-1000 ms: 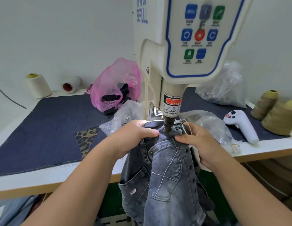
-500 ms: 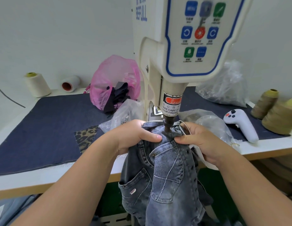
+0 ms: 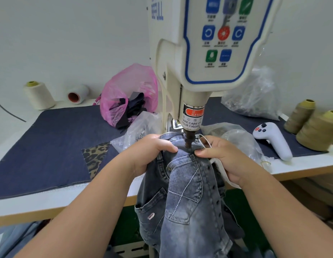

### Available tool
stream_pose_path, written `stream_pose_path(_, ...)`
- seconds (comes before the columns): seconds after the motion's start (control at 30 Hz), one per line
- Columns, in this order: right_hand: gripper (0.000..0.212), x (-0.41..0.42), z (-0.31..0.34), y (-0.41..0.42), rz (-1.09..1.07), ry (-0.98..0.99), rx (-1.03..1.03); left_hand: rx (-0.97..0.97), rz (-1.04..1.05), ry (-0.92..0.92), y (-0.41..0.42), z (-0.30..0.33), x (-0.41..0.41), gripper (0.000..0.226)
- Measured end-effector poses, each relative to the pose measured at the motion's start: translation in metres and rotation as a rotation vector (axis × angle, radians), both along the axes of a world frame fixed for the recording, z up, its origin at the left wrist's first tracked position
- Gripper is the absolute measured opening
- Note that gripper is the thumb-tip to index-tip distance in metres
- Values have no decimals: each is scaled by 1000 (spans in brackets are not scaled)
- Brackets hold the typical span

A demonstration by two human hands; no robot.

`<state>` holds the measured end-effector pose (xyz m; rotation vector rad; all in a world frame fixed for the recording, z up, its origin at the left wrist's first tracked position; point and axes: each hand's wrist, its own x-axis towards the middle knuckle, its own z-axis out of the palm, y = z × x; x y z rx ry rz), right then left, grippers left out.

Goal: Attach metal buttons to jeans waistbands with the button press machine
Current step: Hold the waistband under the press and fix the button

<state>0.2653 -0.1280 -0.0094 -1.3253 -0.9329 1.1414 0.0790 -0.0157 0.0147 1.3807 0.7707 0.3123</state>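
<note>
You've got the grey jeans (image 3: 182, 192) hanging off the front edge of the worktop (image 3: 41, 203), with the waistband up under the button press machine (image 3: 204, 53), right where its dark plunger (image 3: 188, 140) comes down onto the denim. Your left hand (image 3: 149, 151) has its fingers curled round the waistband on the left of the plunger, thumb lying across the top of the fabric. Your right hand (image 3: 221, 157) pinches the band on the other side, fingertips just beside the plunger. Whether a metal button is already seated under there, can't tell, the plunger hides it. A dark denim mat (image 3: 50, 144) covers most of the worktop, with a leopard-print scrap (image 3: 95, 157) on it near your left forearm. A pink plastic bag (image 3: 128, 94) sits behind, two cream thread cones (image 3: 39, 94) stand at the back left corner, olive cones (image 3: 318, 129) at the right edge, and a white handheld controller (image 3: 273, 140) is near them.
</note>
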Motion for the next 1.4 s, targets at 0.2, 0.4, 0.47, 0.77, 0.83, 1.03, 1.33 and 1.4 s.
stream_pose_path(0.2, 33, -4, 1, 4, -24, -40, 4, -84, -80, 55, 3, 6, 0, 68)
stream_pose_path(0.4, 26, -3, 3, -1, 3, 14, 42, -57, -106, 56, 5, 3, -3, 65)
stream_pose_path(0.47, 25, -4, 3, -3, 13, 37, 28, -22, -107, 69, 3, 3, -3, 67)
stream_pose_path(0.77, 23, -5, 5, 0, 1, -74, 34, -39, -96, 91, 1, 2, -2, 64)
stream_pose_path(0.83, 31, -7, 6, 1, 2, -104, 28, -19, -102, 102, 1, 2, -2, 81)
stream_pose_path(1.03, 35, -9, 6, 6, 2, -72, 40, -36, -98, 79, 2, 0, -1, 78)
stream_pose_path(1.33, 28, -9, 4, 7, -9, -40, 71, -49, -48, 24, -1, -5, -2, 66)
stream_pose_path(1.4, 24, -9, 4, 8, -14, -52, 71, -42, -29, 36, -1, -5, -2, 74)
